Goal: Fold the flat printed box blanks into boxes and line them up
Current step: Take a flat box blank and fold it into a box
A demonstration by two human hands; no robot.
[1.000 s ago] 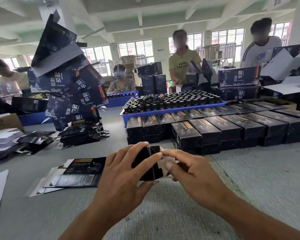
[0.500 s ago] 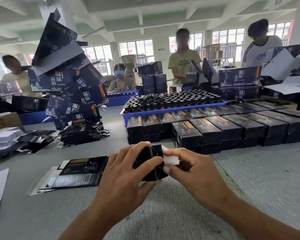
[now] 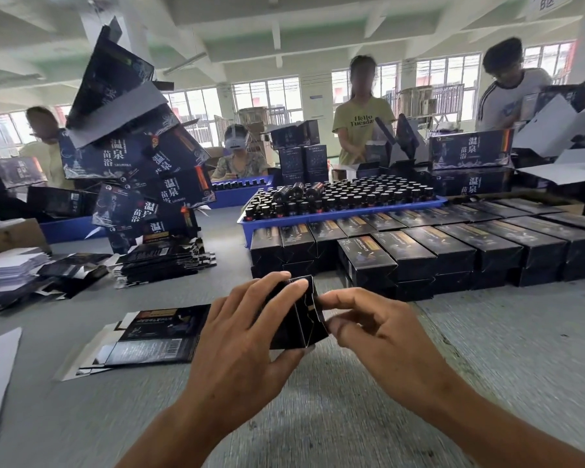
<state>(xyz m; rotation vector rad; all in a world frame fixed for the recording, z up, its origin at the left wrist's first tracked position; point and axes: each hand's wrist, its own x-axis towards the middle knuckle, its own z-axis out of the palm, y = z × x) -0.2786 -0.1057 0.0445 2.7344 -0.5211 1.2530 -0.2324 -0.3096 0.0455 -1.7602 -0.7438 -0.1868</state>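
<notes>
A small black printed box (image 3: pixel 301 315), half folded, is held end-on above the grey table (image 3: pixel 487 349). My left hand (image 3: pixel 240 342) grips its left side, with fingers over the top and the thumb under it. My right hand (image 3: pixel 375 329) pinches the flaps at the box's near end. Flat printed blanks (image 3: pixel 152 336) lie on the table to the left of my hands. Finished black boxes (image 3: pixel 419 255) stand in stacked rows just beyond my hands, running off to the right.
A blue tray (image 3: pixel 338 216) full of dark bottles sits behind the box rows. A stack of flat blanks (image 3: pixel 163 258) and a tall leaning pile of larger printed cartons (image 3: pixel 132 157) stand at the left. Several people work across the table.
The white end flap seen half a second ago is tucked out of sight. My right fingers have moved onto the box's end, and the box has turned slightly.
</notes>
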